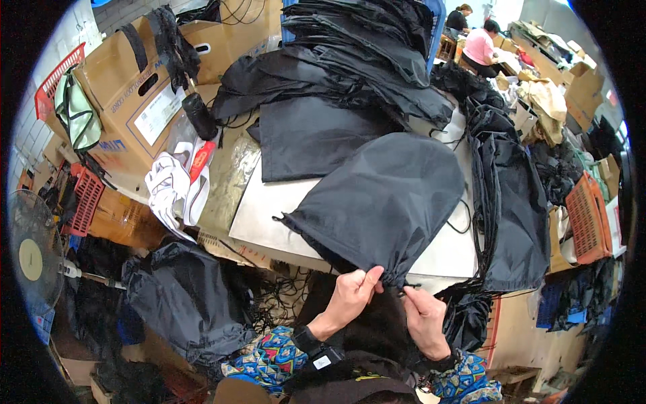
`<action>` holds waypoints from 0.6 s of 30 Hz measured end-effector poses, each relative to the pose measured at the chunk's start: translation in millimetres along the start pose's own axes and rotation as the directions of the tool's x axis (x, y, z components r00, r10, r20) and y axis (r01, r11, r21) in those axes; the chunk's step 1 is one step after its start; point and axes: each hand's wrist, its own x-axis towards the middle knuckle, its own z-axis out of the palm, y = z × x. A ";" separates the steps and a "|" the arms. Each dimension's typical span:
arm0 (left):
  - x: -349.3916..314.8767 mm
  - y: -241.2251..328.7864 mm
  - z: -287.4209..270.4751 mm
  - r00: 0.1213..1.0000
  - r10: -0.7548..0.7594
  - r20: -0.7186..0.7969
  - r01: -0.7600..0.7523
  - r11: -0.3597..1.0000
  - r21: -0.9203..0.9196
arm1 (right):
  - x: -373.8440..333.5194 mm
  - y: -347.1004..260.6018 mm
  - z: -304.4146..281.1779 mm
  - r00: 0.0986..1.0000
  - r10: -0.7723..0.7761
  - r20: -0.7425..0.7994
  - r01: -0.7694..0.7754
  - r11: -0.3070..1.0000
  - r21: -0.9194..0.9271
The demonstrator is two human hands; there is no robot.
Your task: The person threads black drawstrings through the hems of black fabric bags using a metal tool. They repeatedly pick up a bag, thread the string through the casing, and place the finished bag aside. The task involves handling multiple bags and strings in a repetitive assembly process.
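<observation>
A black fabric drawstring bag (pixel 393 195) lies across the white board (pixel 259 219) on the work table, its gathered mouth toward me. My left hand (pixel 350 296) pinches the bag's edge between thumb and fingers. Close beside it, my right hand (pixel 425 320) is closed on a dark cord at the bag's mouth; the fingertips partly hide it. Just beyond lies another flat black bag (pixel 323 138). A loop of cord shows at the bag's right side.
Behind is a tall pile of black bags (pixel 363 47) in a blue crate (pixel 437 27). More black bags (pixel 508 195) hang over the right edge. At left are a cardboard box (pixel 128 94), white gloves (pixel 171 185) and a fan (pixel 30 259). Two people sit far right.
</observation>
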 end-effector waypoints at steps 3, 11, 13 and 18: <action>-1.9 -10.2 -3.4 0.995 0.093 0.027 -0.095 0.989 0.109 | -12.7 9.4 6.4 0.884 0.430 0.182 -0.466 0.795 0.389; 14.7 3.8 -21.3 0.980 -0.120 -0.160 0.053 0.925 -0.375 | -6.8 4.5 -9.1 0.922 0.318 0.223 -0.368 0.898 0.243; 21.2 4.5 -37.8 0.978 -0.096 -0.186 0.018 0.926 -0.378 | 0.3 -0.3 -31.4 0.790 0.443 0.424 -0.588 0.741 0.324; 14.7 8.4 -42.8 1.000 0.010 -0.007 -0.011 0.987 -0.158 | 24.9 14.0 -65.4 0.446 0.496 0.745 -0.895 0.247 0.371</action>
